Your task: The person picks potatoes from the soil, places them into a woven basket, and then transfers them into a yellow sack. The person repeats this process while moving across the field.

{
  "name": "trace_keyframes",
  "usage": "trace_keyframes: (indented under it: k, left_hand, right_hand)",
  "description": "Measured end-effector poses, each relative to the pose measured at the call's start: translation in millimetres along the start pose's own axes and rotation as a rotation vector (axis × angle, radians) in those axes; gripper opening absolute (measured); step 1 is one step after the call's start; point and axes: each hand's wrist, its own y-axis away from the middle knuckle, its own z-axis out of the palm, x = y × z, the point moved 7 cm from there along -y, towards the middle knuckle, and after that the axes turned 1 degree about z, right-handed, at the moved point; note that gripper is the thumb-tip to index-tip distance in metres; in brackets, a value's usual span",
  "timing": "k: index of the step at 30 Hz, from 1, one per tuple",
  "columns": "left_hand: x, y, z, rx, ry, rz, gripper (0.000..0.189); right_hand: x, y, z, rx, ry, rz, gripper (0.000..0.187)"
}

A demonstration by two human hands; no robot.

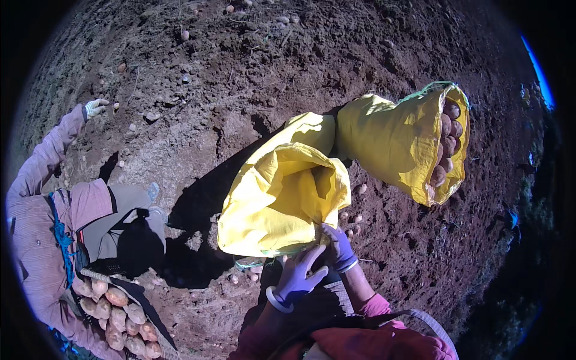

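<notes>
Both my hands wear purple gloves with white cuffs. A yellow woven sack (256,220) stands before me with its mouth facing up; its inside is partly shaded and I see no contents there. My right hand (338,245) is at the near rim of that sack, thumb and fingers on the cloth. Just left of it, my left hand (299,274) lies below the rim with its fingers spread; whether it touches the cloth or the green cord beneath is not plain. Beyond, to the right, a second yellow sack (382,135) leans over, full of potatoes (449,146) at its mouth.
At the left a co-worker in a pinkish shirt (36,225) bends over, one gloved hand (95,108) reaching to the soil. Beside them is a container of potatoes (118,317). Loose potatoes (360,189) lie on the rough brown soil (427,252). Plants border the far right.
</notes>
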Motion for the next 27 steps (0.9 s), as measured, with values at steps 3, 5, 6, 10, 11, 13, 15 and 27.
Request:
trace_keyframes:
  k: [3, 5, 6, 10, 11, 13, 15, 27]
  left_hand:
    - [-32.9, 79.9, -42.9, 0.390, 0.478, -0.621, 0.058]
    - [-48.7, 97.6, -55.3, 0.624, 0.498, -0.744, 0.075]
    - [-46.0, 85.2, -49.4, 0.565, 0.309, -0.695, 0.078]
    - [-10.1, 6.1, 25.8, 0.440, 0.334, -0.530, 0.081]
    - [9.1, -10.4, 45.9, 0.420, 0.282, -0.468, 0.081]
    - [29.7, -26.5, 74.0, 0.391, 0.102, -0.510, 0.083]
    - [35.7, -37.2, 79.7, 0.480, -0.092, -0.459, 0.074]
    - [9.4, -63.3, 94.0, 0.855, 1.094, -0.550, 0.014]
  right_hand:
    - [26.0, 21.8, -28.2, -0.138, -0.491, 0.192, 0.017]
    - [37.3, 39.2, -66.4, -0.056, -0.234, 0.229, 0.015]
    - [41.3, 47.2, -83.4, 0.017, -0.063, 0.222, 0.013]
    - [34.1, 52.5, -113.6, -0.142, 0.109, 0.259, 0.028]
    - [24.6, 44.6, -116.2, -0.192, 0.065, 0.238, 0.027]
    - [3.4, 25.8, -128.8, -0.127, 0.258, 0.192, 0.024]
    - [-11.5, 17.1, -125.7, -0.232, 0.136, 0.340, 0.023]
    - [-183.4, -88.5, -82.3, -0.140, 0.900, -0.189, 0.090]
